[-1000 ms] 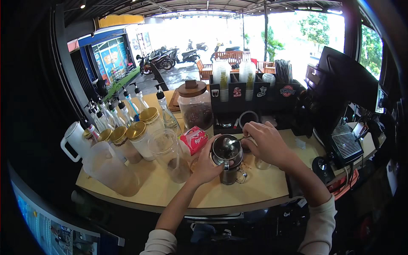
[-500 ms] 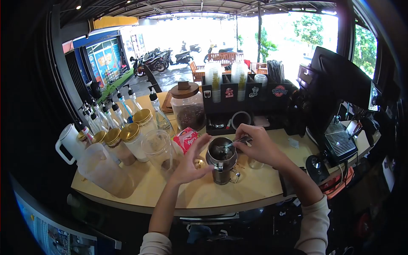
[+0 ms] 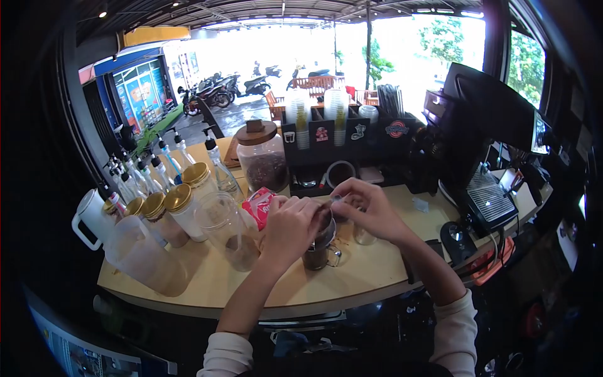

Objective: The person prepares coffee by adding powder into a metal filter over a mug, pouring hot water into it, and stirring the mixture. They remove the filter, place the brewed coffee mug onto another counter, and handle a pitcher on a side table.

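Observation:
My left hand (image 3: 290,231) is over the left side of a metal cup (image 3: 325,234), its fingers bent toward my right hand and hiding much of the cup. What it holds, if anything, is hidden. My right hand (image 3: 369,207) is pinched just above the cup's right side, on the handle end of a spoon (image 3: 336,198) that is mostly hidden. Below the metal cup stands a glass mug (image 3: 316,257) with dark contents. A red and white packet (image 3: 258,207) lies just behind my left hand.
Left are a clear pitcher (image 3: 141,254), gold-lidded jars (image 3: 185,213), a clear container (image 3: 227,229) and pump bottles (image 3: 220,166). A wooden-lidded jar (image 3: 262,160) and black cup organizer (image 3: 345,135) stand behind. An espresso machine (image 3: 487,144) is at right.
My left hand left the cup's side, opened, then came up over the cup beside my right hand. The spoon is now mostly covered by fingers. The view has shifted, moving the scene leftward.

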Tool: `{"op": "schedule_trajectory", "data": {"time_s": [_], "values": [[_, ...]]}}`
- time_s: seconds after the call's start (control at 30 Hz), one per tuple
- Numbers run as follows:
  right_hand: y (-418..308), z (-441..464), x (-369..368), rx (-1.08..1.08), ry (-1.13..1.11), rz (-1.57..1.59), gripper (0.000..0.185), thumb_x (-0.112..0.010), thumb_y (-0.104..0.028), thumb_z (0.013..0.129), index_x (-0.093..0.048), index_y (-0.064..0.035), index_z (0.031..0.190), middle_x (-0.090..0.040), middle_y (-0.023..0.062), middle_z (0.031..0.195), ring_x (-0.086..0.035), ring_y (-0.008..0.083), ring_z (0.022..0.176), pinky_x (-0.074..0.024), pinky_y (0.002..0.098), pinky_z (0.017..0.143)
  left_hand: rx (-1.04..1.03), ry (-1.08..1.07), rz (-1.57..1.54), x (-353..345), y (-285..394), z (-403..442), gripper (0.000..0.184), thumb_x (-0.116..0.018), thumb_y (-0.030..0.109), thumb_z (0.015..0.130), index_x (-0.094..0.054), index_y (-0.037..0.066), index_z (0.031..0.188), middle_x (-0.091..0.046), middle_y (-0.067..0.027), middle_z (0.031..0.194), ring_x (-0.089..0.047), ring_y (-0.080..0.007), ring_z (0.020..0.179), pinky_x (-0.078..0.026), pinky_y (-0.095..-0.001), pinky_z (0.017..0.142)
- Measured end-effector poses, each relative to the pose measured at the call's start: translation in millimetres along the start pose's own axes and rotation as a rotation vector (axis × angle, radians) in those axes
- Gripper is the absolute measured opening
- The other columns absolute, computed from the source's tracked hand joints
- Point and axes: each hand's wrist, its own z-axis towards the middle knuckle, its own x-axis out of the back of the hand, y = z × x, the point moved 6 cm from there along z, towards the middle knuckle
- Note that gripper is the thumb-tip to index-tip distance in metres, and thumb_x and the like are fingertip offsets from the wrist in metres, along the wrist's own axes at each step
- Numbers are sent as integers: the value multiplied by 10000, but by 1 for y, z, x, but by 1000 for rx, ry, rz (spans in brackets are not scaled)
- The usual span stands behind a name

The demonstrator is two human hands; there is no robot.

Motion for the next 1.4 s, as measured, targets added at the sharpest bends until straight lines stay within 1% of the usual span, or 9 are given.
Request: {"op": "schedule_trajectory", "data": {"time_s": [0.17, 0.37, 0.5, 0.57, 0.77, 0.9, 0.97, 1.07, 1.4], "values": [[56, -38, 69, -191, 352, -256, 201, -608, -166, 921, -600, 7, 1023, -610, 13, 849, -565, 58, 784, -467, 226, 704, -23, 143, 76, 10, -7, -2, 123, -600, 200, 892, -646, 85, 891, -641, -25, 771, -610, -194, 741, -385, -357, 771], [150, -95, 94, -300, 332, -563, 242, -557, -203, 946, -597, 35, 962, -641, 68, 835, -610, 125, 791, -491, 287, 710, 56, 191, 8, 23, -14, -4, 99, -608, 151, 897, -651, 63, 889, -658, -50, 758, -608, -228, 703, -400, -356, 784], [189, -110, 80, -290, 403, -31, 223, -524, -194, 972, -564, 11, 893, -607, 38, 795, -571, 100, 761, -462, 265, 722, 201, 231, -124, 31, -26, -8, 101, -607, 119, 890, -662, 47, 937, -660, -72, 731, -622, -238, 716, -426, -350, 767], [184, -114, 74, -257, 485, 150, 206, -508, -179, 986, -517, -45, 830, -543, -3, 747, -495, 67, 717, -411, 233, 699, 219, 327, -187, 35, -34, -11, 129, -585, 90, 909, -672, -1, 934, -662, -97, 739, -616, -166, 670, -469, -294, 635], [177, -97, 70, -155, 574, 250, 219, -513, -201, 975, -473, -95, 788, -482, -30, 698, -447, 54, 651, -347, 224, 615, 417, 309, -447, 34, -45, -16, 155, -564, 90, 930, -654, -34, 952, -640, -47, 713, -581, -78, 640, -446, -236, 609], [163, -77, 77, -170, 547, 260, 196, -533, -164, 965, -468, -101, 791, -488, -42, 720, -424, 46, 679, -339, 221, 645, 442, 310, -464, 35, -52, -20, 158, -564, 94, 934, -647, -36, 970, -641, -43, 714, -579, -72, 642, -442, -226, 605], [153, -63, 82, -175, 538, 282, 179, -549, -141, 951, -473, -96, 795, -500, -41, 717, -447, 49, 677, -352, 226, 644, 429, 317, -461, 34, -56, -22, 135, -579, 96, 920, -651, -6, 971, -674, -93, 756, -672, -138, 670, -503, -256, 583], [88, -36, 75, -53, 455, 302, 165, -585, -86, 919, -482, -85, 790, -515, -37, 712, -475, 43, 668, -375, 218, 637, 366, 344, -423, 32, -58, -23, 134, -582, 95, 914, -651, -5, 971, -671, -90, 745, -668, -141, 654, -504, -263, 584], [17, 17, 58, -55, 255, 264, 195, -648, -94, 888, -484, -54, 792, -516, -38, 697, -505, 20, 615, -432, 202, 556, 398, 324, -475, 28, -52, -23, 123, -587, 86, 907, -653, 2, 967, -662, -79, 728, -665, -136, 635, -504, -272, 569]]}}
